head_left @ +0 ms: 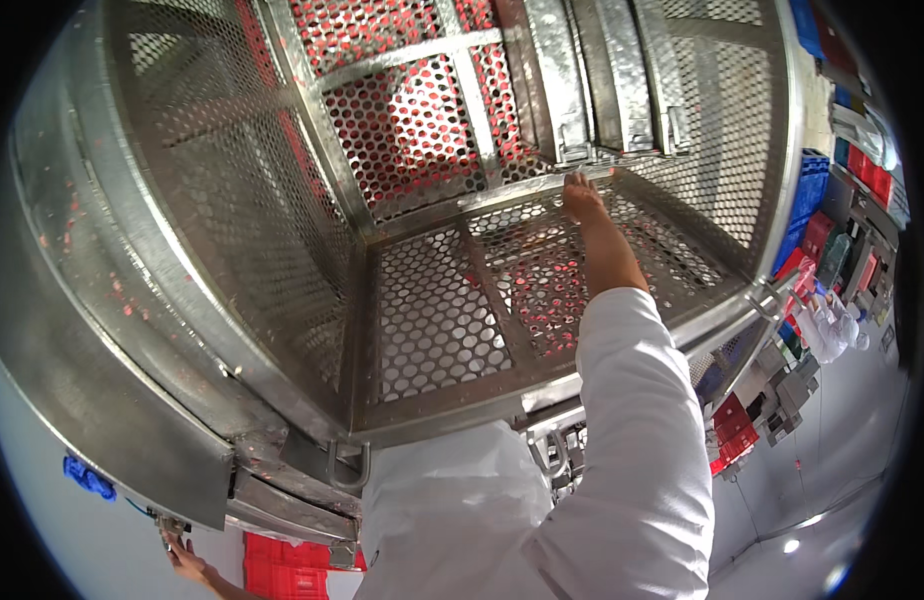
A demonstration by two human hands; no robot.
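A large cage of perforated sheet metal with a steel frame fills the middle. My right arm, in a white sleeve, reaches into it. My right hand rests at the steel crossbar along the inner edge, its fingers stretched toward the metal latches just beyond. Nothing shows in that hand. At the lower left, my left hand has its fingers closed around a small metal fitting beneath a steel panel. The grip is partly hidden.
Red shows through the holes, and small red bits cling to the curved steel wall on the left. A blue bundle hangs by the panel. Red crates stand below. Blue crates and a person in white are at right.
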